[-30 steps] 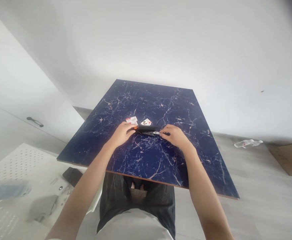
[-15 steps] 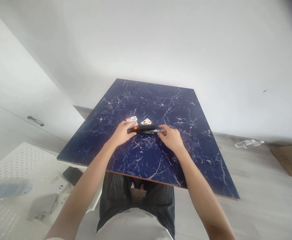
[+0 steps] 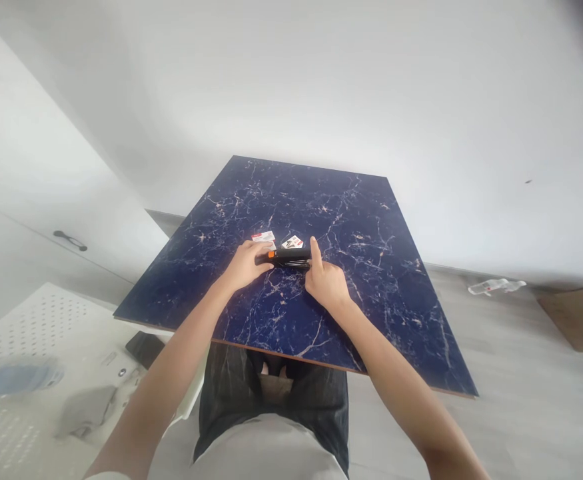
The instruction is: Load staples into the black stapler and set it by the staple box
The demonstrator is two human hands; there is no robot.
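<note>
Evidently the slim black object (image 3: 292, 256) sits between the two hands, its orange patch (image 3: 271, 255) within the left hand's (image 3: 242, 265) part-open thumb-and-finger bracket. Right hand (image 3: 328, 284) half curled at the other end, index raised, hold unclear; best, I judge, to brace left and work right gently, clear of the printed card (image 3: 292, 242) just beyond, on the table (image 3: 291, 313).

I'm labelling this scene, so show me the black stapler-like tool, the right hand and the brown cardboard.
Black stapler-like tool (image 3: 292, 254): head view, top of its body.
Right hand (image 3: 327, 281): head view, back of the hand.
Brown cardboard (image 3: 577, 320): head view, its broad face.
</note>
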